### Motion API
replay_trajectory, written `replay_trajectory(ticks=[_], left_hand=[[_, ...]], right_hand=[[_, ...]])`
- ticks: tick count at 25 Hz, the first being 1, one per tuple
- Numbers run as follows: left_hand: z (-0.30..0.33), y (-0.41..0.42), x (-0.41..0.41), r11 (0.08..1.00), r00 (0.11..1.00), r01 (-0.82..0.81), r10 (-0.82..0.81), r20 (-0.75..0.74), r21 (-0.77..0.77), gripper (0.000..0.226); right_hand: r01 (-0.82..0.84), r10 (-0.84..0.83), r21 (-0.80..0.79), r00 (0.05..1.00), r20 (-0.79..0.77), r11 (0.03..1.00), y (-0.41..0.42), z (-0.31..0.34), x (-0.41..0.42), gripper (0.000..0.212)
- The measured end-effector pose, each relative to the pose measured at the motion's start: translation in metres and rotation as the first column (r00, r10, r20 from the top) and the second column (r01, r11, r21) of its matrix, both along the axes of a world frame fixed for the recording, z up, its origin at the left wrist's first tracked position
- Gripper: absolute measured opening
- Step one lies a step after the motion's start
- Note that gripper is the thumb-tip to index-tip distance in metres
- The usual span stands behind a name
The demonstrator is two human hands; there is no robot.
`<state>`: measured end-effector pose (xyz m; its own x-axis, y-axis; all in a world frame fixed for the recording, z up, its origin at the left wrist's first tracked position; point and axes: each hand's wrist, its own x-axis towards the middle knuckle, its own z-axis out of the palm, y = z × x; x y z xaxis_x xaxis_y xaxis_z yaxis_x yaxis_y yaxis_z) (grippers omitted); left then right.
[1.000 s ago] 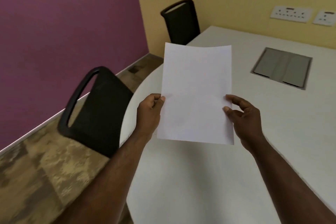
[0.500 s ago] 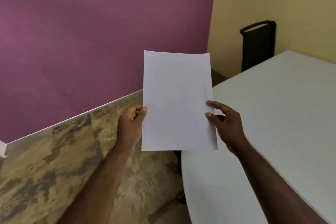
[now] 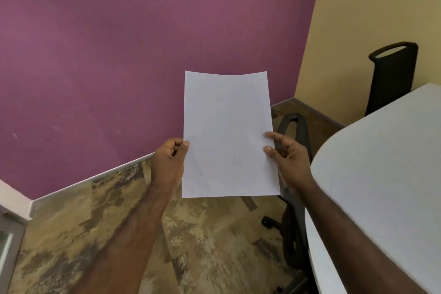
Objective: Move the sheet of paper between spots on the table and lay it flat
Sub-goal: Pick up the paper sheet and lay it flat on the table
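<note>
A blank white sheet of paper [image 3: 228, 133] is held up in the air, upright in portrait, its top edge slightly curved. My left hand [image 3: 169, 162] pinches its left edge and my right hand [image 3: 288, 157] pinches its right edge, both about two thirds of the way down. The sheet hangs over the floor, left of the white table [image 3: 386, 174], touching nothing else.
A black chair [image 3: 296, 174] stands tucked against the table's rounded left edge, partly behind the paper and my right arm. A second black chair [image 3: 391, 74] stands at the far end by the yellow wall. A purple wall and patterned brown floor fill the left.
The view has swung left, away from the table, and partly back. The sheet, held by both hands throughout, now hangs over the floor beside the table instead of above the tabletop.
</note>
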<state>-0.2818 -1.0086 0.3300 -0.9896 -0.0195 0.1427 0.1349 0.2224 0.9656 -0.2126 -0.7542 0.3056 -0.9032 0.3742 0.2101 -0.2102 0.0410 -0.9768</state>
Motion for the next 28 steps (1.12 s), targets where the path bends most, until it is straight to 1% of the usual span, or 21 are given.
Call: replay_trajectory(ticks=[3,5,9,13,17,21,24,28], left_hand=[[-0.001,-0.006,-0.048,1.0,1.0,0.012,-0.012,0.0,-0.009,0.017],[-0.002,-0.004,-0.086,1.0,1.0,0.015,-0.016,-0.014,-0.021,0.014],[-0.004,0.016,-0.17,0.998,0.999,0.022,-0.024,-0.029,-0.052,0.013],[-0.001,0.053,-0.262,0.994,0.996,0.08,-0.082,-0.029,-0.077,0.013],[0.001,0.106,-0.353,0.982,0.987,0.147,-0.154,-0.049,-0.121,0.015],[-0.003,0.17,-0.437,0.962,0.966,0.247,-0.254,-0.048,-0.115,0.012],[-0.01,0.223,-0.5,0.94,0.939,0.331,-0.337,-0.065,-0.088,0.01],[-0.018,0.285,-0.577,0.888,0.885,0.44,-0.454,-0.103,-0.134,0.009]], right_hand=[[0.032,-0.031,0.085,0.999,-0.007,0.996,-0.004,0.004,-0.046,0.029],[0.053,-0.052,0.11,0.999,-0.011,0.993,0.0,0.005,-0.086,0.028],[0.096,-0.092,0.07,0.994,-0.052,0.993,0.018,0.004,-0.173,0.025],[0.195,-0.192,0.064,0.98,-0.042,0.979,0.054,0.003,-0.258,0.022],[0.265,-0.263,0.066,0.964,-0.028,0.962,0.104,0.003,-0.325,0.022],[0.368,-0.368,0.07,0.93,-0.012,0.927,0.158,-0.005,-0.378,0.02],[0.47,-0.47,0.074,0.882,-0.004,0.88,0.195,-0.009,-0.417,0.02],[0.604,-0.605,0.07,0.796,-0.01,0.794,0.231,-0.01,-0.462,0.02]])
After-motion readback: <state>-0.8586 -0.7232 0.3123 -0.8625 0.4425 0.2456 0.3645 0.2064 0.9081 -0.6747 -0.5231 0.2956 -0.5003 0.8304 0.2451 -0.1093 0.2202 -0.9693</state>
